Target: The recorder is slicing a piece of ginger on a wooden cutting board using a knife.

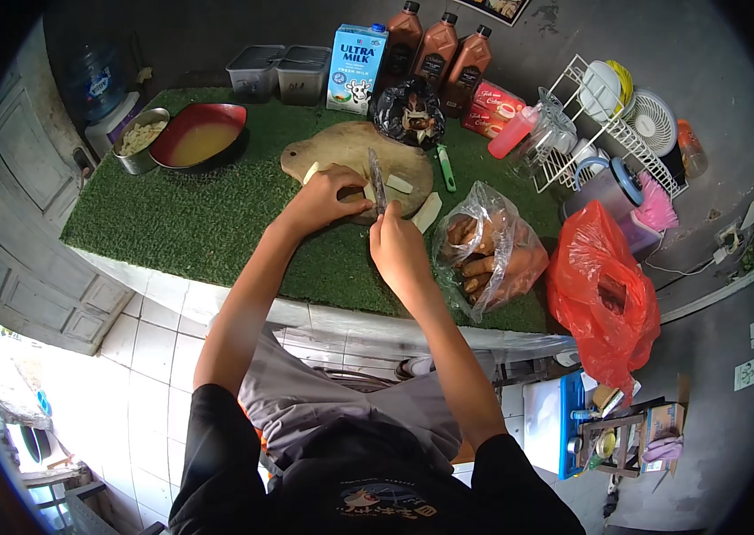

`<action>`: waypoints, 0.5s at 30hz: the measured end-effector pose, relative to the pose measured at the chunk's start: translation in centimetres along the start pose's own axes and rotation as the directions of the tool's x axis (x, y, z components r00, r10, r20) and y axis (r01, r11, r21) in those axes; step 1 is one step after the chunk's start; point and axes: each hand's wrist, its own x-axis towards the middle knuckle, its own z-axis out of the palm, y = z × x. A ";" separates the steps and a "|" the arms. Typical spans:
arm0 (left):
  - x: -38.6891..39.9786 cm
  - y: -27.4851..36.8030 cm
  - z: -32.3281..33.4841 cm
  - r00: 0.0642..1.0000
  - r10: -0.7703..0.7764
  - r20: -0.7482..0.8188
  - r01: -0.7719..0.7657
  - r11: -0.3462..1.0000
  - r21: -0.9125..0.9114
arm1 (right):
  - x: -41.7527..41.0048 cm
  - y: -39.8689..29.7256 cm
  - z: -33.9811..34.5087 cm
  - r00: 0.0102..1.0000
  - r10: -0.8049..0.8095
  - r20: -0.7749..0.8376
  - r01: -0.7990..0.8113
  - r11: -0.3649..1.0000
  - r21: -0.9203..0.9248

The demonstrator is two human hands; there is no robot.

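Note:
A round wooden cutting board [343, 144] lies on green artificial turf. My right hand [400, 247] grips a kitchen knife [377, 177], its blade pointing away from me over the board. Beside the blade, my left hand [330, 194] presses on a pale peeled root piece [369, 194] with its fingertips. One cut piece [399, 184] lies right of the knife, another [311, 172] beyond my left hand. A longer pale piece [427, 212] rests at the board's right edge. A peeler with a green handle [446, 168] lies to the right. Peelings fill a black plastic bag [409, 114] behind the board.
Left stand a red bowl of cloudy liquid [229, 117] and a metal bowl of cut pieces [136, 162]. A clear bag of unpeeled roots [490, 254] and a red plastic bag [604, 281] are at right. A milk carton [350, 60], several bottles and a dish rack [644, 150] stand behind.

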 end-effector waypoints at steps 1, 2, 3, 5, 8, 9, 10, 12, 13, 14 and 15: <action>0.0 0.0 -0.1 1.000 0.016 0.007 -0.016 1.000 0.004 | 0.0 0.0 -0.1 1.000 0.002 0.004 -0.002 1.000 -0.002; 0.0 -0.1 -0.2 0.999 0.032 0.013 -0.032 0.999 0.007 | 0.1 -0.1 -0.1 1.000 -0.005 0.016 0.004 1.000 0.005; 0.0 -0.1 -0.3 1.000 0.027 0.013 -0.027 1.000 0.006 | 0.2 -0.2 -0.3 0.999 -0.013 0.030 0.013 1.000 0.014; 0.0 -0.2 -0.4 0.994 -0.056 0.098 0.057 0.998 -0.014 | 0.3 -0.7 -0.6 0.998 0.016 0.060 -0.017 1.000 0.018; 0.0 -0.1 -0.3 0.996 -0.045 0.080 0.045 0.999 0.003 | 0.4 -1.2 -0.6 0.995 0.061 0.082 -0.062 0.998 0.015; 0.1 -0.1 -0.3 0.996 -0.048 0.080 0.048 0.999 0.000 | 0.4 -1.3 -0.5 0.995 0.075 0.073 -0.076 0.997 0.007; 0.1 0.0 -0.4 0.996 -0.048 0.078 0.048 0.999 0.002 | 0.4 -1.2 -0.5 0.994 0.076 0.076 -0.077 0.997 0.005; 0.2 0.1 -0.3 0.996 -0.049 0.076 0.049 0.999 0.003 | 0.5 -1.0 -0.3 0.993 0.100 0.065 -0.100 0.995 0.005; 0.2 0.2 -0.1 0.996 -0.058 0.066 0.058 0.998 0.008 | 0.5 -0.9 -0.3 0.993 0.100 0.067 -0.100 0.995 0.003; 0.2 0.3 -0.1 0.996 -0.066 0.056 0.066 0.998 0.013 | 0.5 -0.7 -0.3 0.993 0.101 0.067 -0.102 0.995 0.017; 0.2 0.4 0.0 0.996 -0.066 0.056 0.066 0.998 0.011 | 0.6 -0.5 -0.3 0.993 0.103 0.066 -0.105 0.994 0.031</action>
